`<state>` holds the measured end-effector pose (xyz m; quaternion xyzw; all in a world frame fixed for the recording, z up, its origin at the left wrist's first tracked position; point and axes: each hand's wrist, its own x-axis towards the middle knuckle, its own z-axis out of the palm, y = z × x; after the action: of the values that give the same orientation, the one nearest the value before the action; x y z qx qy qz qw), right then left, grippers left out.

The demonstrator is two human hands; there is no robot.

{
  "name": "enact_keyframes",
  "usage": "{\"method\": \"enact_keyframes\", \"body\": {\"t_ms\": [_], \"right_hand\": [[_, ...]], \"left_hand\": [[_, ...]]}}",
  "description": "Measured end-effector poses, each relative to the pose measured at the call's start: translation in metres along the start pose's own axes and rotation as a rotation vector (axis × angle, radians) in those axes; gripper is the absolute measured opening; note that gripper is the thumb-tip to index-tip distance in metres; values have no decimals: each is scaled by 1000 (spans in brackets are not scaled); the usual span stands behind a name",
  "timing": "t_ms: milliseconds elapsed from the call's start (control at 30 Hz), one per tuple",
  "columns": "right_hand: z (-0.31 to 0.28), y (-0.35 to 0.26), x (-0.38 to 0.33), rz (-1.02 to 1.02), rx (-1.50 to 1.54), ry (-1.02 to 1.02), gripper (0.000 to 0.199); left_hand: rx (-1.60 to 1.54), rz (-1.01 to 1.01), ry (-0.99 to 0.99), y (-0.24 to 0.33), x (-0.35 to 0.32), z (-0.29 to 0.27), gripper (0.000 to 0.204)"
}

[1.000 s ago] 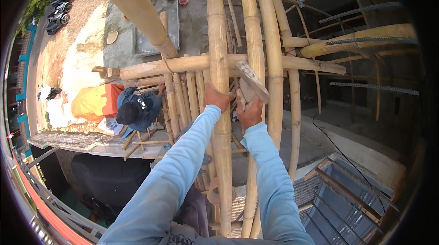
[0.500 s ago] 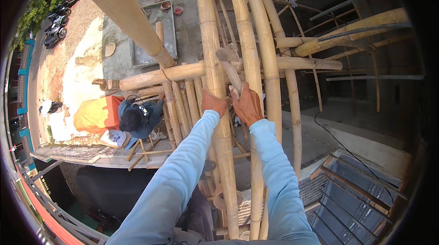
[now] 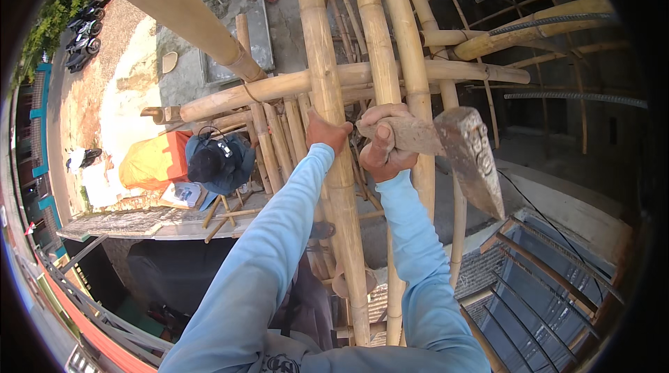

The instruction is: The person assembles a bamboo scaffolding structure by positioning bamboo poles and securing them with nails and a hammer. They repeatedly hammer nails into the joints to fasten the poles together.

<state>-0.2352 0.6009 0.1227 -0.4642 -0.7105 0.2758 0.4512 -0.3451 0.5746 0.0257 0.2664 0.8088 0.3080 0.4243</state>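
Note:
My left hand is closed around the leftmost of several long bamboo poles that run away from me. In my right hand is a hammer with a wooden handle and a worn, wedge-ended metal head. The fist wraps the handle above the second bamboo pole, and the hammer head points right, tilted downward. Just beyond both hands, a thick bamboo crosspiece crosses the lengthwise poles. The hammer hides parts of the poles to the right.
An upright bamboo post stands at upper left. Lower down, a person in a dark cap crouches beside an orange cover. Steel bars span an opening at lower right. More bamboo and rebar jut in from the right.
The hammer has lifted off the poles and swung round; its head, earlier pointing away from me, now points right. My left hand keeps its hold on the pole. The view has shifted slightly.

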Motion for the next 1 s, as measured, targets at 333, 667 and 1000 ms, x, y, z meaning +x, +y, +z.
{"method": "enact_keyframes", "body": {"t_ms": [333, 667, 1000], "right_hand": [[7, -4, 10, -62, 21, -72, 40], [7, 17, 14, 218, -379, -381, 37], [-4, 49, 23, 403, -536, -579, 44]], "left_hand": [[-28, -16, 47, 4, 2, 1, 87], [-53, 16, 70, -6, 7, 7, 84], [-19, 102, 37, -6, 4, 7, 85]]}}
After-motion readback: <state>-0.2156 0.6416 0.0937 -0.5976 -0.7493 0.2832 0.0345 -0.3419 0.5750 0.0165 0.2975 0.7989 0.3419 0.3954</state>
